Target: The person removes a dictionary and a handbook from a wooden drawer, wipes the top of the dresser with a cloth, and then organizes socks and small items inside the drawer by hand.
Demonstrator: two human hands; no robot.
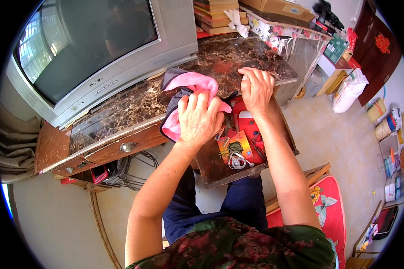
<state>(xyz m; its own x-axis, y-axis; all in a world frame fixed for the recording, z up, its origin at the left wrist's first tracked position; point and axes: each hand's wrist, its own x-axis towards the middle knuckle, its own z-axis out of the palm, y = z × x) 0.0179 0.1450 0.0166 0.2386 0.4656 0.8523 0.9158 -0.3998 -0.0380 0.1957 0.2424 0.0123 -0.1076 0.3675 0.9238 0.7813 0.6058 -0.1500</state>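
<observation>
Bunched in my left hand [200, 117] is a pink and dark grey cloth [205, 80], which hangs over the front edge of the marble-patterned cabinet top [138, 101]. My right hand [257, 89] is over the same edge farther right, its fingers loosely curled and nothing visible in them; their undersides are hidden. Below both hands a wooden drawer [219, 181] is pulled out over my lap. Inside lie white earphones [237, 161], an orange-yellow card [245, 144], a red plastic item [249, 124], screwdrivers [259, 151] and small metal pieces.
A grey Konka CRT television [175, 40] stands on the cabinet. Stacked books [219, 16] and a cardboard box [282, 10] are at the back. Coiled cables [121, 171] hang below a closed drawer [138, 141]. A red patterned cushion [333, 208] lies right of my legs.
</observation>
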